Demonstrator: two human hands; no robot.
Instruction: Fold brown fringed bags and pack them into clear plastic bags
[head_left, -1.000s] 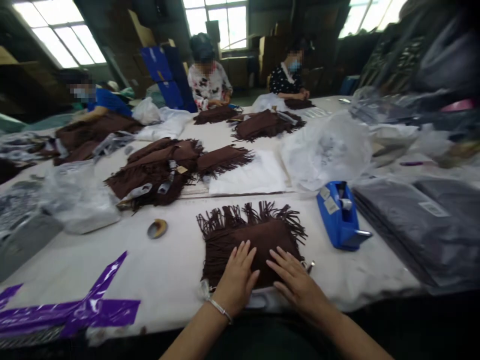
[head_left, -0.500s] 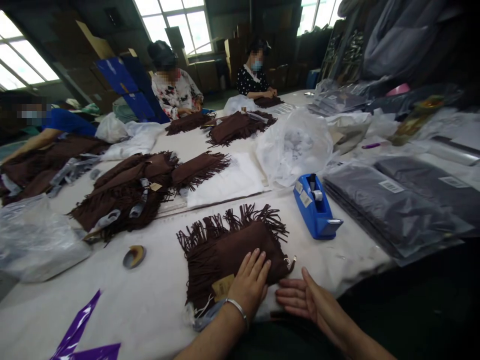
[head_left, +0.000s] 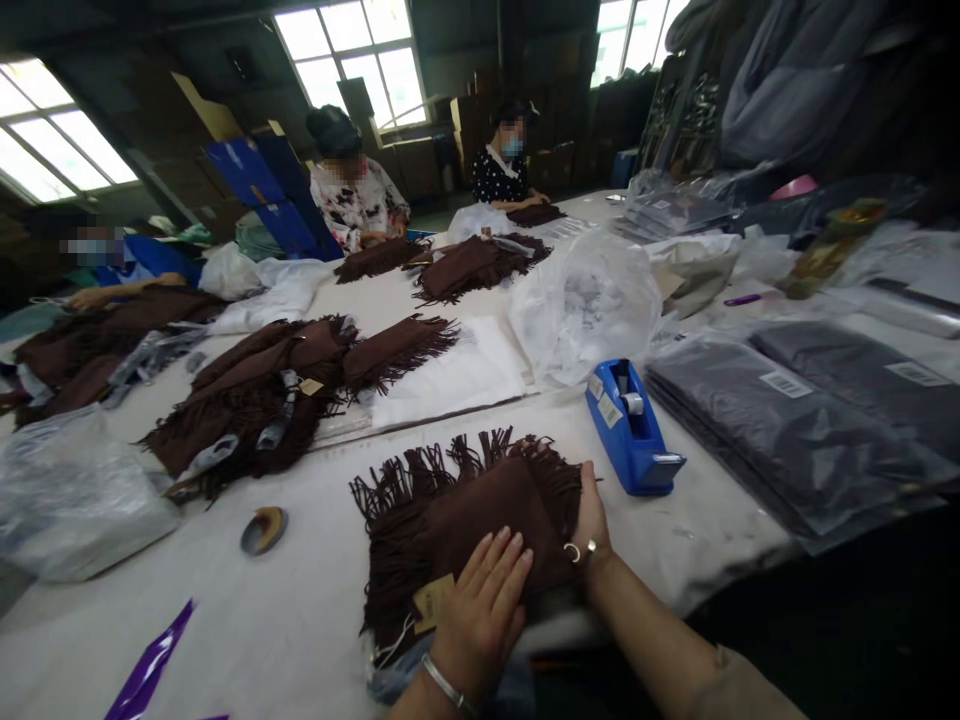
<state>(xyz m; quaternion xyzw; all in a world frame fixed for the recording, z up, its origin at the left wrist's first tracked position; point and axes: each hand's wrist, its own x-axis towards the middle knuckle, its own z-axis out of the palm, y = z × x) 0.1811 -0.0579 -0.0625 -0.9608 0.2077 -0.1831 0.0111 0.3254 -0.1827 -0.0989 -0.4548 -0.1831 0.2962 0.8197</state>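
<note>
Evidently the smoothing is done by the left hand point(head_left: 487, 600), spread flat on the folded brown cloth point(head_left: 480, 505), its fingers together and gripping nothing. The cloth lies at the table's near edge, fringe outward, with a paper tag point(head_left: 433, 602) by the left wrist. I'd press evenly from the middle and leave that tag uncreased. The right hand point(head_left: 591, 520) is set against the right edge; its fingers are partly hidden, so I can't tell whether they pinch. A light touch there should square the side without crumpling the fringe.

Across the pale table point(head_left: 300, 600), from the left, lie purple tape point(head_left: 154, 660), a small tape roll point(head_left: 262, 532), a heap of brown cloths point(head_left: 247, 390), a blue dispenser point(head_left: 634, 435) just beyond the right hand, and bagged grey cloths point(head_left: 787, 420).

Behind, three people sit along the far side: one in blue point(head_left: 154, 258), one in a flowered top point(head_left: 360, 205), one in dots point(head_left: 496, 180), with bright windows point(head_left: 375, 60) above a dim room.
</note>
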